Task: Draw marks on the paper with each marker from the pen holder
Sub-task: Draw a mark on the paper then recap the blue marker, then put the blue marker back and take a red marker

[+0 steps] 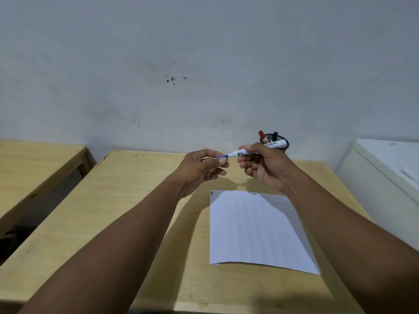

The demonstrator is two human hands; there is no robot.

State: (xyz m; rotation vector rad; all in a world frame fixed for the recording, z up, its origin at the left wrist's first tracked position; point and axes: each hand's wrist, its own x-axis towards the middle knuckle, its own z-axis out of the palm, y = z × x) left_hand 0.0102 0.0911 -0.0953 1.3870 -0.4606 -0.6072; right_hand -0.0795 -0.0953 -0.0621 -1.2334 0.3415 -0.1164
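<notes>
My right hand (263, 165) grips the white barrel of a blue marker (272, 147), held level above the table. My left hand (204, 167) pinches its blue cap (221, 157) at the marker's left end, and cap and barrel look joined or barely apart. A white sheet of paper (254, 227) lies flat on the wooden table (127, 200) below my hands, with two short dark marks (212, 193) in its far left corner. The black mesh pen holder (284, 145) stands at the back of the table, partly hidden by the marker, holding a red-capped marker (261, 135) and a black-capped marker (274, 135).
A second wooden table (34, 168) stands to the left across a gap. A white cabinet or appliance (385, 173) sits at the right, close to the table edge. A pale wall runs right behind the table.
</notes>
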